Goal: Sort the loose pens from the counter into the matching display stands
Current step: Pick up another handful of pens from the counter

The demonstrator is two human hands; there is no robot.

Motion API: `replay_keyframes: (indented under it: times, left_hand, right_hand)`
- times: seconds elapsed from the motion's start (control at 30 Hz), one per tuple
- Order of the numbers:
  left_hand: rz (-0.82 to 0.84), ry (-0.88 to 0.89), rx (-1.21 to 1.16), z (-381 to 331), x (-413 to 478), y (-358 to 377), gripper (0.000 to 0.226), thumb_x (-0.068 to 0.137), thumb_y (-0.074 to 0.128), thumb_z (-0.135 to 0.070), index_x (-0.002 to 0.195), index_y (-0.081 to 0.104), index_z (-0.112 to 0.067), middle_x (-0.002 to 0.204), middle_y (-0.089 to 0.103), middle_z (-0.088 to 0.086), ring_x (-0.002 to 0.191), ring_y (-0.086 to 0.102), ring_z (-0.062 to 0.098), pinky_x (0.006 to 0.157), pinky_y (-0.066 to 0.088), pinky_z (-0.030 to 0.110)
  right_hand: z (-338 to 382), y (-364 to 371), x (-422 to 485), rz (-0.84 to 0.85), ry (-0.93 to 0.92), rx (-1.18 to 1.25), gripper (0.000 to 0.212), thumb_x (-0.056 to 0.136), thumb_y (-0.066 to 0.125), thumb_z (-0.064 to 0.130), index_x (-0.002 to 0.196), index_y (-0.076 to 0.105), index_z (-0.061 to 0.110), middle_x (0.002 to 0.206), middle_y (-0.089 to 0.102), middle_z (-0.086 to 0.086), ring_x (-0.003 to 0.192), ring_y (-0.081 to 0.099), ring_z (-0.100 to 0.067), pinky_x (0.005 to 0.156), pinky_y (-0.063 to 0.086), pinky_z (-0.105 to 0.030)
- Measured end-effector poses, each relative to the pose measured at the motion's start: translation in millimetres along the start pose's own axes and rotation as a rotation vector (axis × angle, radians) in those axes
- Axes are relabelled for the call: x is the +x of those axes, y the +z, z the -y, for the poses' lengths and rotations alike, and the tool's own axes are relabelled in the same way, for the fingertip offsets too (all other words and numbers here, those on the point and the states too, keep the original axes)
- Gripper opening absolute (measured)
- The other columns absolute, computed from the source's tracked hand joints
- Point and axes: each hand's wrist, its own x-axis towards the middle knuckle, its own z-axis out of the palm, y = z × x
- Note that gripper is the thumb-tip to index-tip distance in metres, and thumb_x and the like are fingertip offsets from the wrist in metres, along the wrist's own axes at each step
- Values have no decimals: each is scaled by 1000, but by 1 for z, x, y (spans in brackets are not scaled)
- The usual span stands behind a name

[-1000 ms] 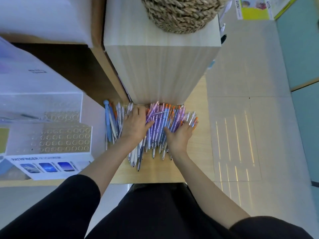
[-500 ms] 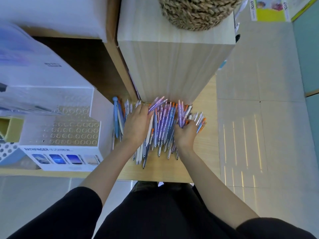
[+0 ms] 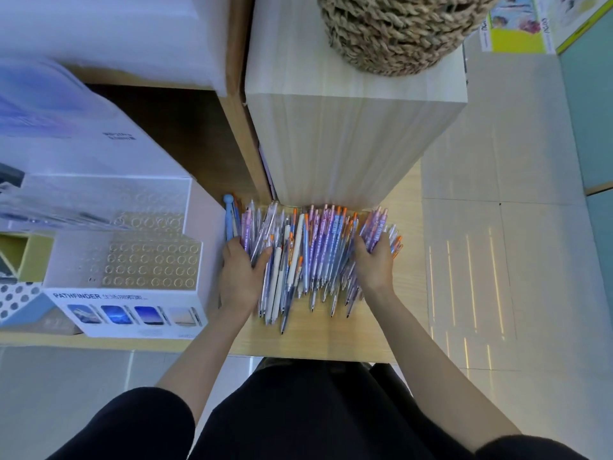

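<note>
Step in hand: gathering. Pens (image 3: 311, 254) lie heaped on the worktop (image 3: 365, 340) at the foot of the box (image 3: 348, 144). Your left hand (image 3: 238, 277) presses the heap's left flank, fingers fairly straight, thumb splayed. Your right hand (image 3: 374, 263) cups the right flank with its fingertips buried, so I cannot tell its grip. Next, likely: pinch out one matching bunch for the stand (image 3: 152, 260) left of the box.

The counter (image 3: 365, 340) is a light wood surface. A dense pile of pens (image 3: 318, 254) lies directly on it, tips pointing toward the near edge and butt ends at the base of a tall pale wooden block (image 3: 338, 154). A thicker blue pen (image 3: 229, 220) lies at the pile's left edge. A white perforated display stand (image 3: 126, 313) marked PATHFINDER stands just left of the pile.
</note>
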Motion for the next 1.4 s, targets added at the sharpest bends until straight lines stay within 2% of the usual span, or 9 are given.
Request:
replay_keyframes:
  times: [0.2, 0.27, 0.43, 0.6, 0.73, 0.83, 0.93, 1.0, 1.4]
  left_hand:
    - [-84, -107, -53, 5, 12, -5, 45, 89, 52, -57, 106, 44, -15, 74, 54, -7, 67, 57, 21, 55, 38, 30]
    - [-33, -163, -41, 7, 15, -4, 58, 82, 53, -68, 106, 44, -15, 77, 55, -4, 70, 56, 23, 59, 40, 31]
    - [38, -208, -71, 9, 22, 0, 91, 58, 63, -81, 114, 40, -13, 83, 54, -3, 75, 57, 22, 63, 45, 31]
    - [61, -216, -71, 12, 30, 1, 84, 54, 78, -68, 102, 37, -13, 77, 50, 1, 67, 52, 13, 48, 34, 26]
    - [66, -243, -82, 14, 34, 3, 86, 56, 81, -64, 108, 39, -9, 79, 50, 2, 68, 51, 13, 52, 38, 28]
    - [74, -243, -94, 13, 34, 3, 85, 58, 81, -60, 110, 39, -7, 82, 52, 3, 75, 55, 20, 65, 48, 34]
    - [101, -224, -143, 13, 35, 2, 75, 64, 81, -55, 107, 52, 0, 88, 63, 13, 81, 63, 28, 72, 55, 43]
    - [110, -209, -142, 13, 36, 0, 64, 70, 79, -51, 104, 59, 0, 88, 66, 17, 77, 65, 31, 71, 56, 45]
    - [73, -56, -165, 8, 31, -8, 26, 88, 67, -32, 80, 57, -9, 64, 54, 2, 56, 50, 18, 48, 33, 26]
  right_hand:
    - [5, -2, 3, -85, 127, 93, 18, 90, 65, 25, 103, 62, 13, 82, 66, -1, 70, 61, -13, 63, 52, -29]
    - [1, -10, 2, -186, 120, 66, 18, 90, 65, 23, 105, 60, 14, 89, 66, -7, 72, 60, -19, 70, 55, -40]
    - [-13, -32, 0, -387, 246, -61, 43, 84, 71, 34, 113, 53, 8, 101, 59, -11, 81, 60, -25, 71, 50, -34]
    - [-13, -18, -3, -166, 208, -27, 28, 83, 73, 29, 99, 56, 15, 85, 63, -1, 82, 64, -22, 56, 44, -23]
    - [-8, -5, 1, -124, 228, -65, 50, 82, 74, 32, 119, 55, 4, 106, 66, -11, 97, 64, -30, 82, 55, -43]
    - [-8, 1, -2, -140, 251, -44, 54, 83, 73, 33, 124, 54, 3, 116, 65, -15, 104, 62, -33, 89, 52, -47]
    - [-8, -1, -4, -150, 284, 36, 23, 83, 74, 29, 94, 64, 12, 86, 68, -5, 73, 64, -19, 64, 54, -32]
    - [-6, -3, -4, -124, 310, 65, 21, 83, 74, 26, 74, 59, 15, 62, 58, 1, 51, 52, -12, 47, 42, -24]
    - [24, 11, -24, 19, 189, 29, 28, 84, 73, 28, 78, 52, 10, 59, 43, -11, 48, 38, -18, 48, 36, -28]
